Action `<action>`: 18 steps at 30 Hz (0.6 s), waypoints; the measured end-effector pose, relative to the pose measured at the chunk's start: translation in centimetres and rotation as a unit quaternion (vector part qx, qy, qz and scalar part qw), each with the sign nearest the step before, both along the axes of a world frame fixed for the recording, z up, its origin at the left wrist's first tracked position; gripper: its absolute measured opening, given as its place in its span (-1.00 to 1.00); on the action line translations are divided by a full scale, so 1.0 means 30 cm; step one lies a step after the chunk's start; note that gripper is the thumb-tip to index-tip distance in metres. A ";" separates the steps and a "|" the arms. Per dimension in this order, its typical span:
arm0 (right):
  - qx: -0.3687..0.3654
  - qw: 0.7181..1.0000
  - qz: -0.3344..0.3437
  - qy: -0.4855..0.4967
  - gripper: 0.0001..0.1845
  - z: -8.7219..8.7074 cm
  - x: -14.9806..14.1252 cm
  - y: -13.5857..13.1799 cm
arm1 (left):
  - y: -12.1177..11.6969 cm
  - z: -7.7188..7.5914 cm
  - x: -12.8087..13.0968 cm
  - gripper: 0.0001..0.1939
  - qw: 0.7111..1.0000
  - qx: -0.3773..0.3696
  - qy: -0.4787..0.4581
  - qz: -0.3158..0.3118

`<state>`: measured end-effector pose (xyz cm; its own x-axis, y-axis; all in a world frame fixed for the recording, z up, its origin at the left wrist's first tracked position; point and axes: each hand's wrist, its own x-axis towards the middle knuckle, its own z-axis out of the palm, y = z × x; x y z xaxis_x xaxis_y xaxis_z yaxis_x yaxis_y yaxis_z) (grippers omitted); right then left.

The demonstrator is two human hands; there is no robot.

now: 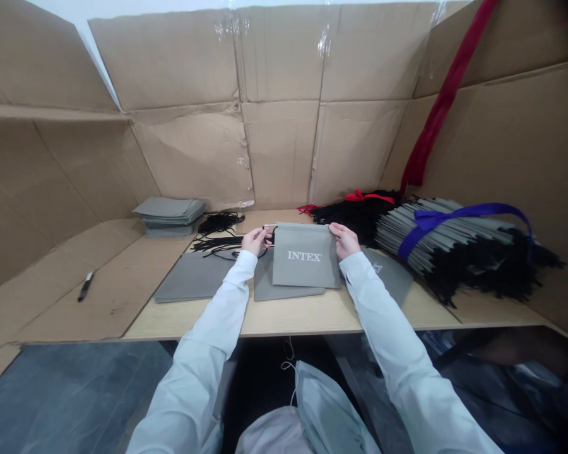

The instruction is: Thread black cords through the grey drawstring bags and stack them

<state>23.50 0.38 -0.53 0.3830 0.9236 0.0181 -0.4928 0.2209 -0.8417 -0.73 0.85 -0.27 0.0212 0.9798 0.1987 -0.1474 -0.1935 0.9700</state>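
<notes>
Grey INTEX pouch [307, 270] up above the table [291, 320] | right hand [344, 240] pinching its top-right corner | left hand [256, 240] clamped on black cord [273, 234] beside the opposite corner

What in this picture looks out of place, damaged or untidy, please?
Nothing looks spilled. The black marker lies alone on the cardboard at the left, away from the other things, so it seems stray. Some black cords form a loose tangle beside the stack of grey pouches. The held INTEX pouch shows no visible damage.

INTEX pouch [307, 268]: matt, smooth, cloth-like. Surface [288, 321]: smooth, wood-look. Wall panels [189, 63]: creased matt cardboard, glossy plastic tape [322, 44]. Blue ribbon [478, 210]: cloth.
</notes>
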 end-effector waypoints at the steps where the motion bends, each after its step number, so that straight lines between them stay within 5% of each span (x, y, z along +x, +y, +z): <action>1: -0.001 1.000 -0.001 0.000 -0.82 0.000 0.000 0.000 | -0.001 0.000 0.000 -0.77 1.000 -0.011 -0.004 -0.001; 18: -0.024 0.999 0.026 -0.022 -0.84 -0.007 0.002 0.004 | 0.011 -0.007 0.001 -0.80 0.999 -0.032 -0.041 -0.009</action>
